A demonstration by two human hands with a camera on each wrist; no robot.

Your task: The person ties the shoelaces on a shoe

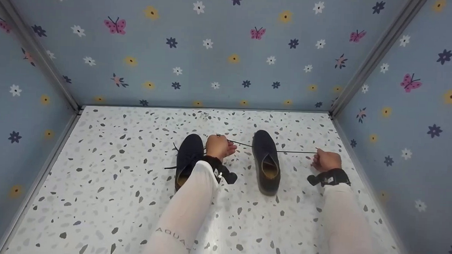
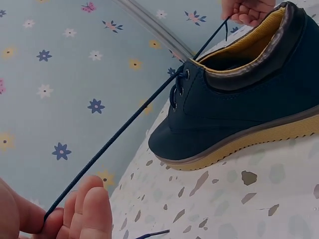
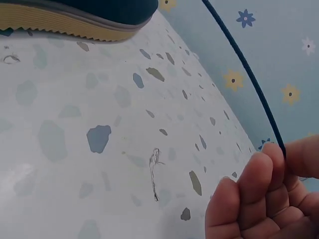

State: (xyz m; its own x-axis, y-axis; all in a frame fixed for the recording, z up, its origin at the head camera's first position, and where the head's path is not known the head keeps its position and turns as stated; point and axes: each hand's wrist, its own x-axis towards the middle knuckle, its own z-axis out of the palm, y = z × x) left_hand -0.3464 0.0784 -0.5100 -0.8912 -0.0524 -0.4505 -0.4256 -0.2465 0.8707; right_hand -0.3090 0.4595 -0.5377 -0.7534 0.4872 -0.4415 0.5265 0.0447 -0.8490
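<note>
Between the two hands stands a dark navy shoe (image 1: 269, 155) with a yellowish sole and yellow lining, toe toward the back wall. My left hand (image 1: 218, 147) pinches one end of its shoelace (image 2: 112, 139), drawn out tight to the left. On the other side my right hand (image 1: 327, 160) pinches the opposite lace end (image 3: 249, 74), stretched nearly level to the right. The lace runs through eyelets at the shoe's throat, seen in the left wrist view. A second matching shoe (image 1: 189, 152) lies left of my left hand, its heel partly covered by the left sleeve, loose laces spread beside it.
The shoes stand on a white speckled surface (image 1: 107, 198). Blue panels with flowers and butterflies enclose it at the back (image 1: 220, 66), left (image 1: 19, 116) and right (image 1: 410, 122), joined by grey metal corner strips.
</note>
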